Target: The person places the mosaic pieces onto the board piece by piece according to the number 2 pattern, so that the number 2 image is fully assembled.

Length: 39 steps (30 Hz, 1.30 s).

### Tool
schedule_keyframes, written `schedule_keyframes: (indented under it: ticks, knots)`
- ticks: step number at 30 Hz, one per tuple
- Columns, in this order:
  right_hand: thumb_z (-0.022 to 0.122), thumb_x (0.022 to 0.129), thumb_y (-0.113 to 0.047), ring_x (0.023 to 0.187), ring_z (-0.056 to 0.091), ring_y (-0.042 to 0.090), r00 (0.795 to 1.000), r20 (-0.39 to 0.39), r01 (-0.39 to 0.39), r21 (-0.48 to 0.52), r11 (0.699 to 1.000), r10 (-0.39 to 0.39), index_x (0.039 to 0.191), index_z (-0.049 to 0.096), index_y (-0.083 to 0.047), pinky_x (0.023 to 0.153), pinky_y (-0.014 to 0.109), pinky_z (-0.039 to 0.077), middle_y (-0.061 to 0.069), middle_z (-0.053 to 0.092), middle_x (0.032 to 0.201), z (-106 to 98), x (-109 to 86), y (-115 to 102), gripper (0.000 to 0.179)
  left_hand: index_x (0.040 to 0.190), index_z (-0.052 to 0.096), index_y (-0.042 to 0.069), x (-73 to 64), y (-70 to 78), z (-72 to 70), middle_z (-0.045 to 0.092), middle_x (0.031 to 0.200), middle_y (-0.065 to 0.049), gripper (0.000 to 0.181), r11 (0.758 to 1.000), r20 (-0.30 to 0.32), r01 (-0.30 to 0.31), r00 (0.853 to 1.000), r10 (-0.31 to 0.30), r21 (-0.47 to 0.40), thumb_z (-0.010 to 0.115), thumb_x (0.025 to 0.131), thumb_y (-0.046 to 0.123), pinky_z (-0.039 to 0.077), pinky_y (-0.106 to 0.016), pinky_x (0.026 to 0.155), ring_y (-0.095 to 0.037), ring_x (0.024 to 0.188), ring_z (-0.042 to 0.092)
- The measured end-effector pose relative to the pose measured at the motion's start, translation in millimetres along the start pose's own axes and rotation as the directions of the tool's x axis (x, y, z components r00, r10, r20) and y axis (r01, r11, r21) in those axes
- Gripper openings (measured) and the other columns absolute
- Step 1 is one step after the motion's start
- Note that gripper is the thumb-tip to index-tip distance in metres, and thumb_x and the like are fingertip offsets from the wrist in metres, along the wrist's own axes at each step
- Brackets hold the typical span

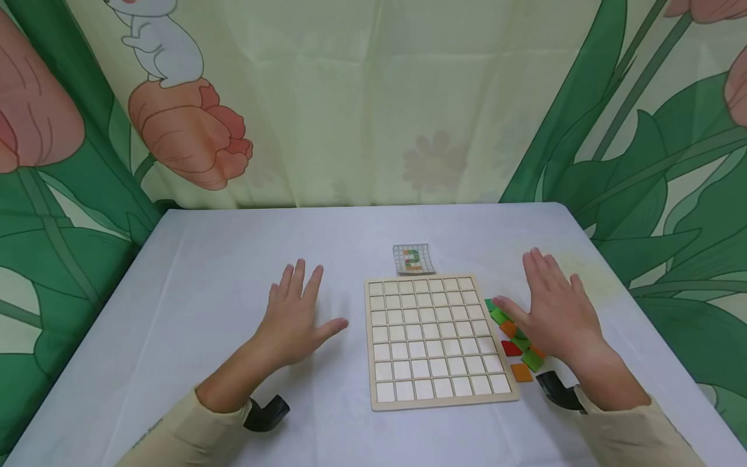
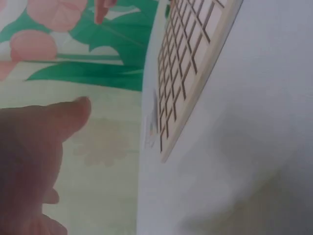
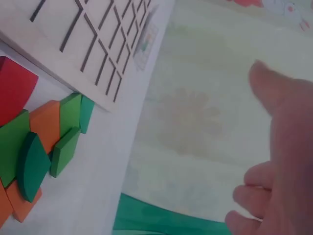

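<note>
Right grip (image 1: 554, 318) hangs apart from the tiles (image 1: 511, 349), fingers straight and holding nothing; they lie low to its left, strung along the right edge of the board (image 1: 434, 350). Left grip (image 1: 293, 324), fingers spread and also empty, is farther from them, beyond the board's left side.

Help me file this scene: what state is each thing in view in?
Grid board: flat, no coloured pieces in its cells.
Pattern card: printed side up, just beyond the board.
Coloured pieces: loose, clustered right of the board, some overlapping.
Red piece: loose, beside the board's edge.
Left hand: raised, fingers spread, holding nothing.
Right hand: raised, thumb apart, holding nothing.
Backdrop: hanging, lightly creased.
</note>
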State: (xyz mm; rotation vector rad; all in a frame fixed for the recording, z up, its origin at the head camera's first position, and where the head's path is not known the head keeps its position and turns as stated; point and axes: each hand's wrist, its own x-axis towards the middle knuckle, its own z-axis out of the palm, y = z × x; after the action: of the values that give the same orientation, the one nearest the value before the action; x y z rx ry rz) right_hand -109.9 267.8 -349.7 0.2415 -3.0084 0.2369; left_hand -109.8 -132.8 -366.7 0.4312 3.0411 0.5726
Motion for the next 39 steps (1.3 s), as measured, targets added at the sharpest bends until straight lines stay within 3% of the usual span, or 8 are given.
schedule_keyframes:
  ticks: [3, 9, 13, 18, 27, 39]
  knots:
    - [0.066, 0.092, -0.048, 0.146, 0.017, 0.047, 0.997, -0.072, 0.023, 0.056, 0.998, -0.019, 0.153, 0.023, 0.010, 0.112, 0.072, 0.012, 0.030, 0.023, 0.158, -1, 0.3, 1, 0.095, 0.155, 0.031, 0.002, 0.1, 0.2, 3.8, 0.015, 0.163, -0.023, 0.095, 0.990, -0.014, -0.084, 0.996, 0.083, -0.110, 0.076, 0.086, 0.050, 0.021, -0.067, 0.114, -0.046, 0.148, 0.010]
    - [0.074, 0.089, -0.038, 0.132, 0.038, 0.050, 0.986, -0.167, 0.040, 0.198, 0.979, -0.006, 0.146, 0.039, 0.008, 0.102, 0.071, 0.035, 0.031, 0.040, 0.147, 2, -0.2, 2, 0.082, 0.149, 0.047, 0.010, -2.3, -0.4, 13.1, 0.033, 0.159, -0.009, 0.084, 0.938, -0.025, -0.218, 0.975, 0.220, -0.269, 0.085, 0.081, 0.038, 0.037, -0.056, 0.110, -0.035, 0.147, 0.026]
    - [0.076, 0.088, -0.036, 0.128, 0.041, 0.050, 0.989, -0.146, 0.020, 0.255, 0.967, 0.018, 0.143, 0.044, 0.006, 0.097, 0.071, 0.040, 0.031, 0.044, 0.143, 6, -1.2, 5, 0.076, 0.149, 0.047, 0.009, -1.4, -0.3, 21.1, 0.044, 0.152, -0.007, 0.084, 0.911, -0.037, -0.250, 0.967, 0.252, -0.328, 0.087, 0.079, 0.033, 0.038, -0.050, 0.112, -0.031, 0.142, 0.036]
    - [0.077, 0.088, -0.035, 0.127, 0.042, 0.051, 0.994, -0.107, 0.014, 0.298, 0.954, 0.018, 0.140, 0.048, 0.006, 0.097, 0.072, 0.039, 0.032, 0.047, 0.140, 11, 1.3, 9, 0.073, 0.148, 0.047, 0.007, 3.0, 3.5, 30.1, 0.048, 0.149, -0.006, 0.083, 0.888, -0.026, -0.256, 0.963, 0.266, -0.381, 0.088, 0.078, 0.028, 0.038, -0.047, 0.112, -0.029, 0.139, 0.040]
    - [0.076, 0.089, -0.037, 0.128, 0.042, 0.050, 0.999, 0.031, -0.052, 0.322, 0.945, 0.045, 0.141, 0.048, 0.004, 0.099, 0.070, 0.039, 0.030, 0.049, 0.139, 19, 5.6, 15, 0.073, 0.144, 0.050, 0.006, 8.1, 9.7, 43.7, 0.052, 0.143, -0.008, 0.082, 0.902, 0.037, -0.210, 0.970, 0.241, -0.377, 0.090, 0.076, 0.028, 0.040, -0.046, 0.110, -0.029, 0.135, 0.045]
    - [0.076, 0.088, -0.041, 0.127, 0.042, 0.049, 0.985, 0.157, -0.114, 0.294, 0.949, 0.069, 0.140, 0.051, 0.002, 0.096, 0.068, 0.043, 0.030, 0.048, 0.140, 32, 13.1, 23, 0.073, 0.138, 0.056, 0.004, 9.9, 15.9, 54.7, 0.058, 0.136, -0.010, 0.070, 0.924, 0.038, -0.177, 0.979, 0.202, -0.339, 0.088, 0.078, 0.022, 0.043, -0.044, 0.108, -0.029, 0.130, 0.050]
